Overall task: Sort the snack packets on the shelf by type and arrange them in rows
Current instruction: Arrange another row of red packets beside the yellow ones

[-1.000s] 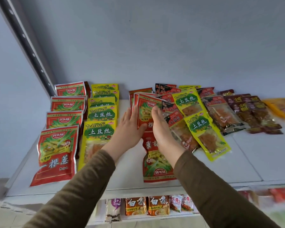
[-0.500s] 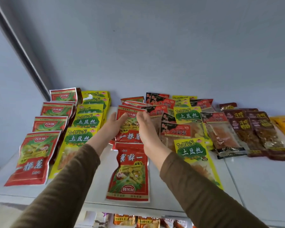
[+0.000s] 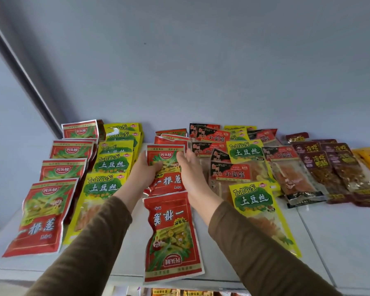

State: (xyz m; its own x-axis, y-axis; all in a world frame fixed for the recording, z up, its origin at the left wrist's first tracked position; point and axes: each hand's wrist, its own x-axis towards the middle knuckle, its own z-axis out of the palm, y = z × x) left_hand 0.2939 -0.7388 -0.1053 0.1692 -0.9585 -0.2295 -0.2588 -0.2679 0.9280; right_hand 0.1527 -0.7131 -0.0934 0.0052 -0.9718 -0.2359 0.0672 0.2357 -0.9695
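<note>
**Snack packets squared up between two hands on a crowded shelf**

Snack packets cover the white shelf [image 3: 340, 242], and nearest its front edge one red packet [image 3: 172, 236] lies upside down, untouched. Just beyond it a small stack of red packets [image 3: 166, 167] sits between both hands: the left hand [image 3: 143, 174] holds its left edge with fingers curled round it, while the right hand [image 3: 190, 169] presses its right edge with fingers straight. Glossy foil pouches like these look light, soft and slippery, so taking them by the side edges seems the safest hold. Farther left stand finished rows of red packets [image 3: 62, 169] and yellow packets [image 3: 113, 161]; mixed black-and-red packets [image 3: 230, 174] lie unsorted to the right.
</note>
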